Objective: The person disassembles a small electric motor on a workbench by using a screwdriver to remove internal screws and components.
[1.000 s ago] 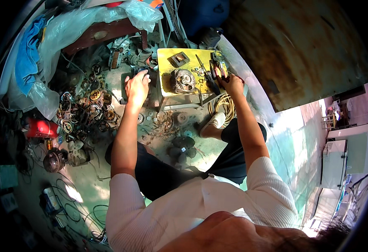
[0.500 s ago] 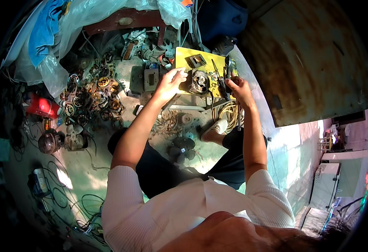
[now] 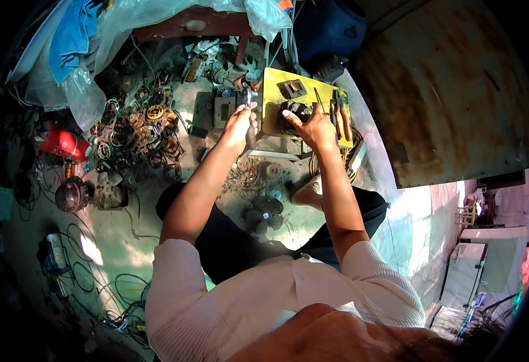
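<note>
My left hand point(image 3: 239, 128) is closed around a hammer point(image 3: 251, 140), its metal head above the fist and its handle below, just left of a yellow board point(image 3: 270, 81). My right hand point(image 3: 317, 128) reaches over the board and grips a dark motor stator point(image 3: 293, 112), thumb on its near side; the palm hides part of it. Behind the stator lies a square metal core piece point(image 3: 292, 88). A thin pointed tool point(image 3: 317, 95) shows beyond my right fingers. Red-handled pliers point(image 3: 343, 123) lie on the board's right side.
Piles of old motor coils point(image 3: 149, 130) cover the floor to the left, near a red container point(image 3: 65, 145) and a fan motor with blades point(image 3: 108, 192). A blue barrel point(image 3: 331, 30) stands behind. A rusty metal sheet point(image 3: 445, 96) rises at right. Cables point(image 3: 125, 295) lie lower left.
My right hand has moved left from the tools at the board's right side onto the stator. A hammer now shows in my left hand. The view has shifted slightly.
</note>
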`<state>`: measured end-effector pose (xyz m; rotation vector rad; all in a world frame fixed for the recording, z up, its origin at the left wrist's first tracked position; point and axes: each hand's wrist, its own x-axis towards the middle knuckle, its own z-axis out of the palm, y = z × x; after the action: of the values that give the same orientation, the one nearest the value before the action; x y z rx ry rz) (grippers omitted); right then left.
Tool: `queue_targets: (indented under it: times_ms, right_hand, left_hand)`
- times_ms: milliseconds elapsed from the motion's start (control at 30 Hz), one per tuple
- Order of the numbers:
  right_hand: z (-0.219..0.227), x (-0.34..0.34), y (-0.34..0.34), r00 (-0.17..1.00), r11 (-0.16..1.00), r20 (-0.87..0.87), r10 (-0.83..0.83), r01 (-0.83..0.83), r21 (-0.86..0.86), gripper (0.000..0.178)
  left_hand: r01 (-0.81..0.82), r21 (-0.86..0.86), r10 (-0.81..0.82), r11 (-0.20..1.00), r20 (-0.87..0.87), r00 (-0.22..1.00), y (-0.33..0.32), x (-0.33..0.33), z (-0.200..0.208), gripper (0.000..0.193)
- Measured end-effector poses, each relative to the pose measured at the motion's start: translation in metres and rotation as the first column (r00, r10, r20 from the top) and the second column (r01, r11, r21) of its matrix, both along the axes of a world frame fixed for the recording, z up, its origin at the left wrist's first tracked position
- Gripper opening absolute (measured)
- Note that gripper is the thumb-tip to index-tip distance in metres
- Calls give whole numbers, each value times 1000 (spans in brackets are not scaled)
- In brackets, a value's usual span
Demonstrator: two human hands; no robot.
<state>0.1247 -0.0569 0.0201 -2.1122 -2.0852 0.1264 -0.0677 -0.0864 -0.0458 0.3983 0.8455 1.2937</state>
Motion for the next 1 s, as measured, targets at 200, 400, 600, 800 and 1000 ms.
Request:
queue_targets:
  times_ms: [200, 400, 600, 800, 1000]
  right_hand:
    - [-13, 0, 12, 994, 988, -94, -50, 35, -153, 114]
    - [-35, 38, -4, 540, 985, -839, -69, -96, -143, 95]
    - [-28, 40, -37, 485, 975, -869, -98, -128, -181, 84]
    - [-28, 41, -39, 442, 989, -897, 6, -134, -60, 83]
    - [-41, 48, -34, 428, 989, -902, 48, -145, -17, 83]
  left_hand:
    - [81, 9, -76, 997, -257, 963, 2, 17, -2, 41]
    - [215, -78, -220, 974, -75, 973, -1, 19, 5, 19]
    - [251, -77, -262, 965, -244, 934, -11, 33, 5, 36]
    - [333, -10, -318, 943, -324, 891, -16, 37, 7, 52]
    - [343, 28, -303, 939, -401, 865, -16, 40, 5, 49]
